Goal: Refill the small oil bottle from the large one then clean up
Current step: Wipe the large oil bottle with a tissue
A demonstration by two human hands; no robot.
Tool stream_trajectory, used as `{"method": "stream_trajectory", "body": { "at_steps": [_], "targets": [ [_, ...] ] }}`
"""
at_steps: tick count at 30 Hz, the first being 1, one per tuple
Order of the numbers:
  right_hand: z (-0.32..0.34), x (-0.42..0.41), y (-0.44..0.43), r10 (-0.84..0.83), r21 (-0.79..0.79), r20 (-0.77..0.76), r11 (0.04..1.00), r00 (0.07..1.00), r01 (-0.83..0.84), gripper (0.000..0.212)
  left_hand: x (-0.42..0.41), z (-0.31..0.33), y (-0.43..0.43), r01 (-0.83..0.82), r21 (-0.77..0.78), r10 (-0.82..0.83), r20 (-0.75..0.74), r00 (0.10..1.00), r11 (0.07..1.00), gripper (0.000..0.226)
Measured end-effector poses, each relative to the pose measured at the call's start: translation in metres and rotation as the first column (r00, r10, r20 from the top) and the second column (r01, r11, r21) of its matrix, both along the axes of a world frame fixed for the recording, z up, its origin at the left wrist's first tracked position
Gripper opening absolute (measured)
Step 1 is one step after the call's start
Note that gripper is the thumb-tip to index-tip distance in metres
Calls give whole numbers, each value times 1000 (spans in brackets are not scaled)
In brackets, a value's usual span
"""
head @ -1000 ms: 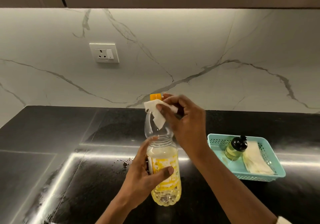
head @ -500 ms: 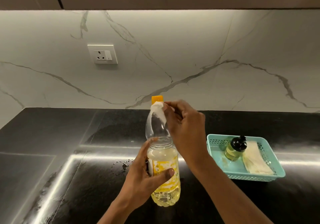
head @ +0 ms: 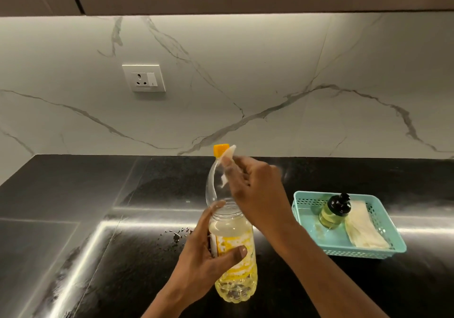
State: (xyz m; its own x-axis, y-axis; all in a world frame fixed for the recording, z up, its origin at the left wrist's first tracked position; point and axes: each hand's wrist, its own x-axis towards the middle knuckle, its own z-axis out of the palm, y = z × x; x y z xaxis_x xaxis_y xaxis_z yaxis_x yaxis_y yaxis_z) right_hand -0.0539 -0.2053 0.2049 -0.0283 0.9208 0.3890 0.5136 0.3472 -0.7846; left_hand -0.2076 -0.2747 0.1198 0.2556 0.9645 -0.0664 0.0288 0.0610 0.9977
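Note:
The large oil bottle [head: 234, 263] stands on the black counter, clear plastic with a yellow label, an orange cap [head: 220, 149] and oil in its lower half. My left hand [head: 208, 251] grips its body around the label. My right hand [head: 255, 187] pinches a white tissue [head: 228, 158] against the bottle's neck, just below the cap. The small oil bottle [head: 331, 215], with a black top and yellowish oil inside, stands in a teal basket [head: 383, 251] to the right.
A folded white cloth [head: 363, 229] lies in the basket beside the small bottle. Small droplets [head: 175, 235] are scattered on the counter left of the large bottle. A wall socket [head: 144, 78] sits on the marble backsplash; cabinets hang above.
My right hand has slid the tissue up the neck toward the orange cap and bunched it smaller. The left hand keeps its grip on the bottle.

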Motion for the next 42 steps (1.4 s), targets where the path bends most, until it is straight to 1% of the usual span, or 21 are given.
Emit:
{"method": "stream_trajectory", "body": {
  "at_steps": [2,6,8,10,12,13,14,16,17,19,24,28,30,32,33,34,36,37,39,41,42],
  "targets": [
    [3,-6,-5,13,105,62,994,998,-20,39,1,3,2,15,16,-15,6,1000,1000,88],
    [-10,-2,-22,-32,306,105,952,994,-2,33,-3,5,2,-4,26,4,-1,1000,1000,85],
    [-12,5,-24,-7,306,93,952,996,-22,28,-5,2,1,-22,32,23,-23,999,999,87],
    [-5,9,-19,-12,231,-25,973,1000,18,21,-6,1,0,-13,40,16,-79,997,999,89],
    [7,9,-11,-39,205,-116,977,993,62,27,-2,3,-2,18,24,-15,-122,992,1000,93],
    [12,6,-8,-27,204,-110,978,994,49,33,0,4,-2,23,18,-21,-132,991,1000,93],
    [15,2,-6,-3,208,-67,978,998,17,38,1,5,-2,19,18,-16,-138,990,1000,94],
    [17,-4,-3,12,235,46,972,999,-22,38,3,8,-1,-10,26,14,-159,987,1000,94],
    [17,-4,-2,7,242,52,970,999,-20,36,3,9,-1,-17,30,22,-167,986,999,94],
    [20,1,2,18,190,-34,982,999,-12,33,3,8,-2,-14,31,20,-170,985,999,92],
    [28,15,10,62,-39,-247,996,967,-74,28,0,9,-6,9,58,1,-165,986,998,89],
    [28,23,14,114,-129,-479,972,871,-198,26,-2,7,-6,40,30,-36,-98,995,999,89],
    [27,25,14,147,-138,-592,950,793,-280,26,-3,6,-6,51,24,-49,-69,996,998,90],
    [25,26,12,155,-150,-658,932,737,-331,27,-3,4,-7,60,25,-59,-43,997,998,90],
    [24,25,10,152,-165,-643,930,751,-329,26,-3,4,-7,62,24,-61,-29,998,998,89],
    [22,23,6,148,-177,-579,937,802,-300,24,-3,3,-6,61,21,-61,-16,998,998,87],
    [14,21,-2,149,-146,-345,967,927,-210,19,-5,2,-5,49,15,-49,8,999,999,86],
    [9,20,-7,152,-110,-223,977,963,-180,19,-6,2,-4,37,11,-37,19,999,999,86],
    [1,20,-16,170,-72,-45,982,985,-172,22,-8,3,-3,4,7,-4,44,999,1000,87],
    [-8,20,-27,201,-107,51,975,978,-195,28,-12,4,0,-43,7,42,71,997,999,85],
    [-14,18,-33,219,-143,70,968,973,-207,31,-14,5,2,-67,12,66,75,995,998,83]
  ]
}}
